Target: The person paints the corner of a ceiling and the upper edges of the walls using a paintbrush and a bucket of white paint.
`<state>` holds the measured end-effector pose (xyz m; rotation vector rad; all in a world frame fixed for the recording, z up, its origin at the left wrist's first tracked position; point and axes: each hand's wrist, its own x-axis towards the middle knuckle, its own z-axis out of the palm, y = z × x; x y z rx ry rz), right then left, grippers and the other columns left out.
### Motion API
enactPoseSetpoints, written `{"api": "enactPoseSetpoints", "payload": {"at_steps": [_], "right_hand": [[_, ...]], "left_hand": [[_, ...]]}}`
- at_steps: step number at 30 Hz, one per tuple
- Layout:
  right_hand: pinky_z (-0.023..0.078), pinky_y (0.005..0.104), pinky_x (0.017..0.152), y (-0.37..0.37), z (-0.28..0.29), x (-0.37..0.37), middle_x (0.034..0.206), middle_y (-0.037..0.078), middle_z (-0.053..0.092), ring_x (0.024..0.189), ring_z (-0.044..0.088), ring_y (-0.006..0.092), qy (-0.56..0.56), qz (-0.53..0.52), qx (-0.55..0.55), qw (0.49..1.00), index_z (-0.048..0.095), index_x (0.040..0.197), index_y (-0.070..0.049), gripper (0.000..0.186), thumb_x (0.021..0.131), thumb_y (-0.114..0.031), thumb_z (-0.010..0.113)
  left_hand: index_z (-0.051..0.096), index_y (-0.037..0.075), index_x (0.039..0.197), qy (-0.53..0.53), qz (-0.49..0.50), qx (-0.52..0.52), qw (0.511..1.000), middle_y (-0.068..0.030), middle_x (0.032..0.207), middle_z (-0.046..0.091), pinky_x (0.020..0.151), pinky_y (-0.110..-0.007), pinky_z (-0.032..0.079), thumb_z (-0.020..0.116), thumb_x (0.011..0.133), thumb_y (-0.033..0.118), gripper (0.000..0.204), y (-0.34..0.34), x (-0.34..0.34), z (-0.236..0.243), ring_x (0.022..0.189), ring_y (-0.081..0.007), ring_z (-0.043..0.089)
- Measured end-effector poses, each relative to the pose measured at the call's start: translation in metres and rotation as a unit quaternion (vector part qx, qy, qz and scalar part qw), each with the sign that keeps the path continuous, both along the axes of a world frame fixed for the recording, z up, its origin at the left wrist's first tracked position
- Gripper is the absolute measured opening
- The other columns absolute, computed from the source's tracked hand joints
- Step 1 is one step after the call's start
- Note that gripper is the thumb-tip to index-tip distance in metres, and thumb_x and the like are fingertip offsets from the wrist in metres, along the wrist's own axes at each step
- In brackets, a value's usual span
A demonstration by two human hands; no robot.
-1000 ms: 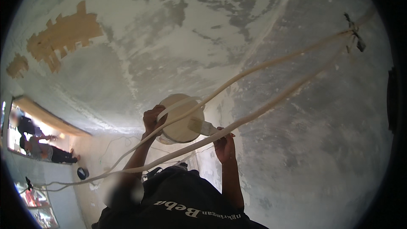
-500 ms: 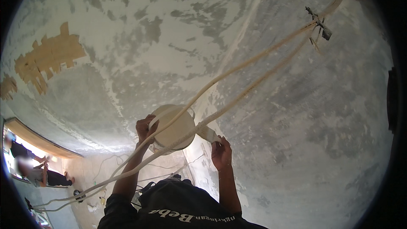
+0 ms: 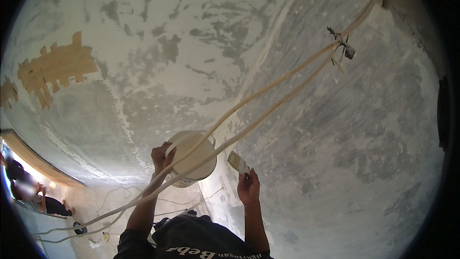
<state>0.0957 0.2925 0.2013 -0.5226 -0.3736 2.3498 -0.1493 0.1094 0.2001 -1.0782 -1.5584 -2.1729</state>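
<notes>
My left hand [image 3: 159, 156] is closed on the white strap handle of a round pail [image 3: 194, 156] holding cream-coloured material. Two long pale hoses or cables [image 3: 268, 91] run diagonally across the pail and up to a dark tangled bundle [image 3: 346, 45] at the upper right. My right hand [image 3: 247, 187] pinches the handle of a flat paintbrush [image 3: 237, 162], whose pale bristles point up and left, just right of the pail and apart from it.
Patchy plastered surfaces [image 3: 311, 153] surround me, with a tan patch [image 3: 57, 69] at upper left. At far left, two people [image 3: 48, 201] are at a bright opening with a wooden frame [image 3: 43, 158]. Thin cables and a small dark object [image 3: 79, 228] lie below them.
The brush has come out from inside the pail to beside it. Pail and both hands appear lower in the picture as the view has shifted.
</notes>
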Motion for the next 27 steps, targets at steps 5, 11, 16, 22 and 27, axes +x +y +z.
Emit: {"api": "enactPoseSetpoints", "payload": {"at_steps": [5, 11, 16, 22, 27], "right_hand": [[0.056, 0.0199, 0.068, 0.004, -0.007, 0.002, 0.089, 0.009, 0.064, 0.075, 0.063, 0.0134, -0.002, 0.012, -0.003, 1.000, 0.058, 0.097, 0.003, 0.026, 0.089, -0.021, 0.055], [0.056, 0.0199, 0.069, 0.003, -0.006, 0.007, 0.089, 0.009, 0.064, 0.076, 0.064, 0.0133, 0.010, 0.024, -0.014, 1.000, 0.057, 0.098, 0.004, 0.027, 0.089, -0.022, 0.055], [0.056, 0.0204, 0.070, 0.006, -0.009, 0.012, 0.091, 0.009, 0.063, 0.079, 0.063, 0.0143, 0.018, 0.030, -0.020, 0.999, 0.058, 0.094, 0.001, 0.021, 0.088, -0.019, 0.056], [0.056, 0.0197, 0.072, 0.010, -0.013, 0.022, 0.094, 0.011, 0.064, 0.082, 0.063, 0.0146, 0.027, 0.010, -0.016, 0.999, 0.057, 0.098, 0.004, 0.026, 0.090, -0.021, 0.054], [0.056, 0.0197, 0.073, 0.012, -0.013, 0.028, 0.095, 0.011, 0.063, 0.083, 0.063, 0.0151, 0.023, 0.004, -0.023, 0.999, 0.056, 0.101, 0.004, 0.027, 0.090, -0.021, 0.053]], "left_hand": [[0.058, -0.004, 0.062, 0.022, -0.040, 0.017, 0.999, -0.0094, 0.055, 0.055, 0.060, -0.031, 0.046, 0.059, 0.076, 0.000, 0.015, -0.005, 0.002, -0.010, 0.053, -0.0184, 0.054], [0.056, -0.005, 0.060, 0.013, -0.014, -0.027, 0.999, -0.0101, 0.055, 0.056, 0.059, -0.032, 0.046, 0.060, 0.074, -0.001, 0.014, -0.008, 0.015, -0.006, 0.056, -0.0196, 0.056], [0.055, -0.005, 0.059, 0.035, -0.025, -0.012, 0.999, -0.0103, 0.056, 0.056, 0.059, -0.032, 0.047, 0.060, 0.074, -0.002, 0.016, -0.003, 0.014, -0.011, 0.058, -0.0210, 0.059], [0.055, -0.004, 0.059, 0.027, -0.042, 0.007, 0.999, -0.0094, 0.055, 0.056, 0.060, -0.032, 0.047, 0.061, 0.075, -0.002, 0.017, 0.006, 0.019, -0.014, 0.058, -0.0206, 0.059], [0.055, -0.004, 0.059, 0.003, -0.040, 0.000, 0.999, -0.0090, 0.055, 0.055, 0.061, -0.031, 0.046, 0.061, 0.076, -0.002, 0.018, 0.011, 0.028, -0.010, 0.058, -0.0183, 0.057]]}}
